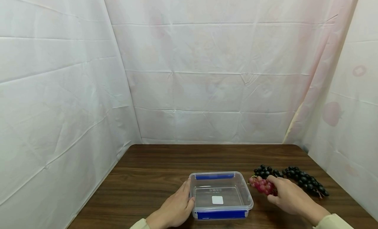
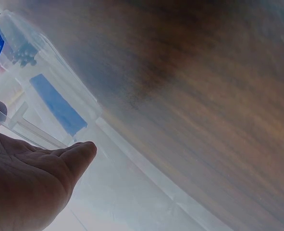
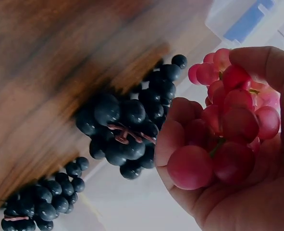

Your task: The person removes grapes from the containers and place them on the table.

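Observation:
In the head view a clear plastic container [image 1: 218,207] with blue clips stands at the table's front, a small white square on it. My left hand [image 1: 177,204] rests along the container's left side, fingers fairly straight. The left wrist view shows that hand [image 2: 31,178] against the clear wall, close to a blue clip [image 2: 59,106]. To the right of the container, my right hand [image 1: 287,194] grips a bunch of red grapes [image 1: 263,185]. In the right wrist view, its thumb and fingers curl round the red grapes [image 3: 238,120].
Two bunches of black grapes lie beyond and beside my right hand: one bunch [image 1: 262,171] behind the red grapes, the other [image 1: 305,181] farther right. The brown wooden table [image 1: 165,160] is enclosed by white cloth walls [image 1: 206,91] at the back and sides.

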`<state>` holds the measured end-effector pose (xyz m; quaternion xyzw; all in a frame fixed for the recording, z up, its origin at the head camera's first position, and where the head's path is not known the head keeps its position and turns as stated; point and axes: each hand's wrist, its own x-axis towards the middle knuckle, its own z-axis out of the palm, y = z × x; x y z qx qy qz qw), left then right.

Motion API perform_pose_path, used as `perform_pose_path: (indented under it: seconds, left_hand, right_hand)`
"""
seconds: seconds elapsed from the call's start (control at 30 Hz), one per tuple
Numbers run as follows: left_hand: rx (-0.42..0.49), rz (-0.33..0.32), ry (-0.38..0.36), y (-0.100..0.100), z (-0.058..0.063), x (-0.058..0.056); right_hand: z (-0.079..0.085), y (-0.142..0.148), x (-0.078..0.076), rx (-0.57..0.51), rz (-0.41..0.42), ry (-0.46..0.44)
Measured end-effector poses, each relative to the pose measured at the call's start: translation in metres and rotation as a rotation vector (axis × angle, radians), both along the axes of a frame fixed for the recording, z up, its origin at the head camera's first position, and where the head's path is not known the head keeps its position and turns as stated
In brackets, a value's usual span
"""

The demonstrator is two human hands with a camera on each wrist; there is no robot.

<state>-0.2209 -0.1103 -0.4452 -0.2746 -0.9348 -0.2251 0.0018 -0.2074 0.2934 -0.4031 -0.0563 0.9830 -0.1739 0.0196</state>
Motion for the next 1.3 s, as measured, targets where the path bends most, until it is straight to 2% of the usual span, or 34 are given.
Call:
perform_pose_path:
  seconds: [0.63, 1.3]
  left_hand:
    - [0.004, -0.001, -0.020, -0.001, 0.000, 0.000]
    - [0.009, 0.008, -0.044, -0.001, 0.000, -0.002]
  right_hand:
    - [-0.021, 0.007, -0.002, -0.003, 0.021, -0.166]
    - [-0.023, 0.008, 0.003, 0.048, 0.022, -0.139]
